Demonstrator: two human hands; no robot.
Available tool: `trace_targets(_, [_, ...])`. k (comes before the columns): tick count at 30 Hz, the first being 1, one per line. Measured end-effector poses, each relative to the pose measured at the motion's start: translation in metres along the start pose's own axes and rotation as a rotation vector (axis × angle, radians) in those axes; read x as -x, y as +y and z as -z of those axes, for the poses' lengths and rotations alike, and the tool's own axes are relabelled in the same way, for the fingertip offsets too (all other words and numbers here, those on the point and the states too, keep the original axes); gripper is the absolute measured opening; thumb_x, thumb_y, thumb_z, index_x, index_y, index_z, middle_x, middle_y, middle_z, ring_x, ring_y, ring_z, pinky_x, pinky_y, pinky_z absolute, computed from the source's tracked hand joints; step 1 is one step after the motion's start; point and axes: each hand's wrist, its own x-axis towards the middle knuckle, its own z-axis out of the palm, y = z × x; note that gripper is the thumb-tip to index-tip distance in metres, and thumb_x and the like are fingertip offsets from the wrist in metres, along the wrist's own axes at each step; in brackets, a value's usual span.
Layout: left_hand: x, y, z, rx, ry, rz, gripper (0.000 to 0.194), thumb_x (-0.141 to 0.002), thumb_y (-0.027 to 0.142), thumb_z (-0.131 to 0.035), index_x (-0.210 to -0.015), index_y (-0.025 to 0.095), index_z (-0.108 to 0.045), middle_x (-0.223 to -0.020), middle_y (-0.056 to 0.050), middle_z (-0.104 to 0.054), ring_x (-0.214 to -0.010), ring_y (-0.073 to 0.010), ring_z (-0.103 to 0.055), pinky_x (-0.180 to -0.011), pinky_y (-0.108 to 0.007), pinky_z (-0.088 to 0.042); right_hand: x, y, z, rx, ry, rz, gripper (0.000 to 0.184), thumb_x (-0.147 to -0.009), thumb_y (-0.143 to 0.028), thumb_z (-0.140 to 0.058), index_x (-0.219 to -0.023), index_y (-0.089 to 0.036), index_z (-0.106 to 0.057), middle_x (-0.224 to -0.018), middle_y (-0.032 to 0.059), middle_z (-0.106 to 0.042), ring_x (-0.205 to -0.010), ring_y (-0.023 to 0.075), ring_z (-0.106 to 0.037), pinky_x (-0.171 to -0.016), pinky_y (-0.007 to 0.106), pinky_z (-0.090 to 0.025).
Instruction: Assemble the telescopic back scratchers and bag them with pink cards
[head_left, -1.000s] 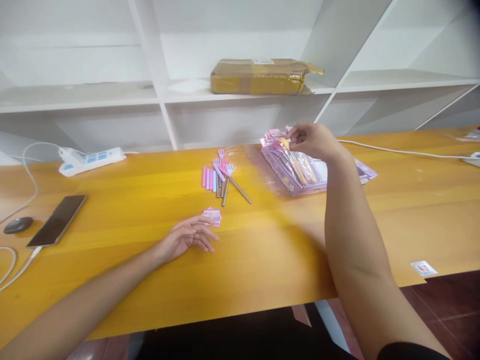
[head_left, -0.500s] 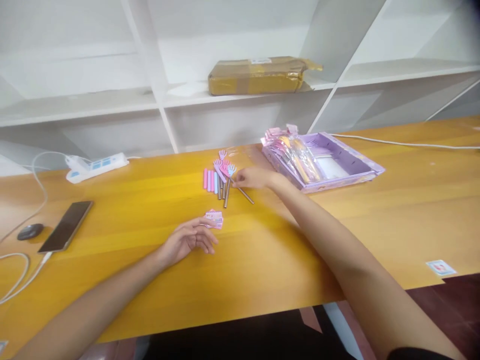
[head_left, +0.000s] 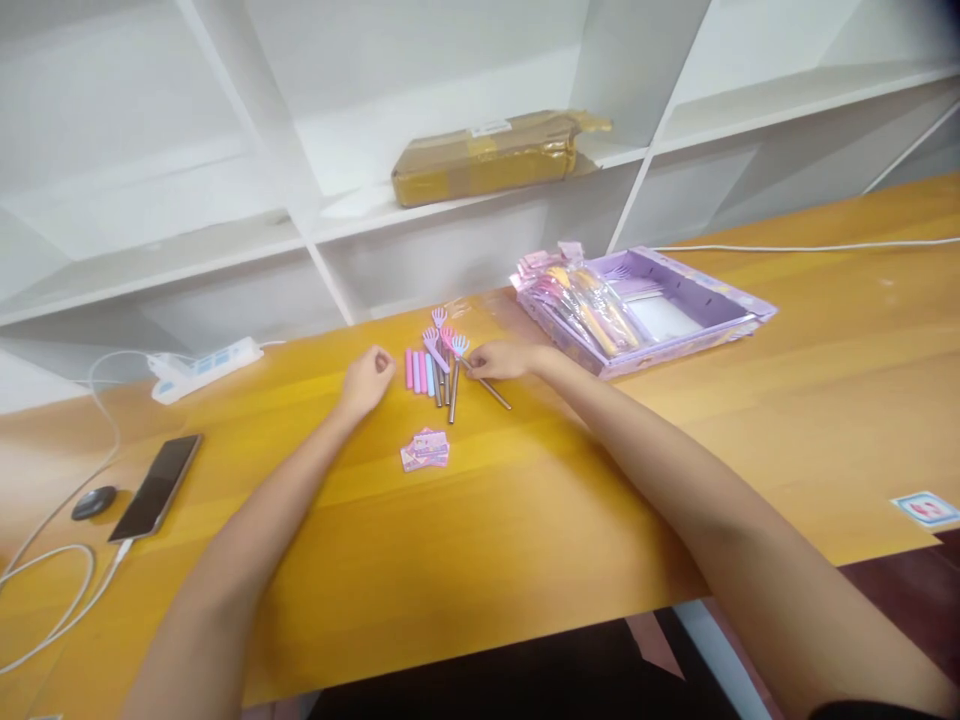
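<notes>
My left hand is just left of a row of several pink, purple and blue handles, its fingers curled in and nothing visible in them. My right hand pinches a back scratcher by its thin metal rod, which slants down to the right; a light blue claw head lies at its fingertips. Beside it are other back scratchers with a pink claw and purple claws, plus bare metal rods. A small stack of pink printed cards lies nearer to me.
At the back right stands a purple box with bagged back scratchers in its left part. To the left are a power strip, a phone, a mouse and cables. A taped parcel sits on the shelf.
My left hand has left the cards and moved up beside the row of handles, its fingers now curled in. My right hand stays at the metal rod. The view has tilted slightly.
</notes>
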Motion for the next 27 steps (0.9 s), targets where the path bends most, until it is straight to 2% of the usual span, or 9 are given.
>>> trace_targets(2, [-0.014, -0.005, -0.012, -0.077, 0.054, 0.027, 0.017, -0.102, 0.032, -0.051, -0.089, 0.022, -0.058, -0.099, -0.012, -0.076, -0.096, -0.0262, -0.070, -0.083, -0.036, -0.046, 0.000, 0.001, 0.000, -0.031, 0.002, -0.008, 0.027, -0.101, -0.038, -0.062, -0.081, -0.019, -0.062, -0.081, 0.0030, -0.069, -0.074, 0.0163, -0.058, -0.069, 0.028, -0.036])
trace_targets(5, [-0.013, -0.012, -0.025, -0.163, 0.047, -0.003, 0.033, -0.109, 0.042, -0.043, -0.084, 0.024, -0.056, -0.098, -0.014, -0.075, -0.098, -0.0298, -0.069, -0.084, -0.038, -0.044, -0.001, 0.005, -0.001, -0.093, -0.008, -0.033, 0.029, -0.102, -0.035, -0.060, -0.078, -0.020, -0.058, -0.066, 0.0008, -0.063, -0.064, 0.0152, -0.055, -0.066, 0.028, -0.035])
trace_targets(9, [-0.003, -0.014, -0.030, -0.240, -0.016, -0.104, 0.038, -0.103, 0.055, -0.057, -0.081, 0.024, -0.056, -0.094, -0.012, -0.073, -0.098, -0.0301, -0.067, -0.084, -0.037, -0.043, 0.001, 0.011, -0.002, -0.220, -0.014, -0.036, 0.030, -0.104, -0.032, -0.058, -0.077, -0.021, -0.054, -0.057, -0.0021, -0.059, -0.055, 0.0132, -0.055, -0.063, 0.027, -0.039])
trace_targets(14, [-0.005, -0.012, -0.031, -0.282, -0.040, -0.147, 0.022, -0.094, 0.039, -0.067, -0.082, 0.024, -0.057, -0.092, -0.012, -0.073, -0.092, -0.0307, -0.067, -0.078, -0.038, -0.042, 0.002, 0.017, -0.005, -0.399, 0.049, -0.058, 0.028, -0.108, -0.031, -0.054, -0.081, -0.021, -0.053, -0.052, -0.0053, -0.052, -0.048, 0.0113, -0.051, -0.057, 0.024, -0.042])
trace_targets(17, [-0.007, -0.013, -0.035, -0.284, -0.047, -0.134, 0.017, -0.091, 0.034, -0.068, -0.082, 0.024, -0.058, -0.093, -0.013, -0.073, -0.093, -0.0322, -0.068, -0.078, -0.039, -0.042, 0.000, 0.020, -0.008, -0.504, 0.095, -0.088, 0.028, -0.107, -0.033, -0.058, -0.082, -0.021, -0.054, -0.049, -0.0061, -0.050, -0.044, 0.0112, -0.047, -0.053, 0.024, -0.041])
trace_targets(20, [-0.005, -0.012, -0.037, -0.263, -0.038, -0.093, 0.018, -0.096, 0.035, -0.063, -0.083, 0.023, -0.058, -0.094, -0.015, -0.072, -0.091, -0.0324, -0.068, -0.078, -0.040, -0.043, 0.000, 0.022, -0.010, -0.608, 0.130, -0.112, 0.033, -0.105, -0.038, -0.064, -0.079, -0.021, -0.053, -0.049, -0.0053, -0.050, -0.043, 0.0108, -0.045, -0.049, 0.024, -0.038])
trace_targets(22, [-0.005, -0.011, -0.032, -0.232, -0.029, -0.072, 0.019, -0.103, 0.033, -0.052, -0.088, 0.022, -0.058, -0.097, -0.017, -0.073, -0.091, -0.0313, -0.068, -0.080, -0.040, -0.043, 0.002, 0.021, -0.009, -0.679, 0.148, -0.121, 0.036, -0.104, -0.041, -0.067, -0.078, -0.021, -0.053, -0.049, -0.0052, -0.048, -0.043, 0.0111, -0.045, -0.048, 0.024, -0.038])
trace_targets(24, [-0.007, -0.008, -0.018, -0.188, -0.041, -0.076, 0.026, -0.109, 0.030, -0.039, -0.093, 0.022, -0.057, -0.098, -0.017, -0.073, -0.089, -0.0286, -0.069, -0.081, -0.039, -0.045, 0.006, 0.019, -0.004, -0.748, 0.175, -0.115, 0.039, -0.104, -0.044, -0.069, -0.077, -0.022, -0.050, -0.051, -0.0063, -0.043, -0.044, 0.0113, -0.044, -0.048, 0.025, -0.039])
trace_targets(27, [-0.014, 0.001, 0.023, -0.113, -0.139, -0.138, 0.033, -0.113, 0.034, -0.035, -0.092, 0.022, -0.057, -0.087, -0.009, -0.073, -0.081, -0.0228, -0.069, -0.081, -0.035, -0.048, 0.016, 0.014, 0.015, -0.827, 0.269, -0.069, 0.042, -0.104, -0.045, -0.067, -0.077, -0.024, -0.043, -0.055, -0.0072, -0.039, -0.047, 0.0098, -0.039, -0.049, 0.024, -0.039])
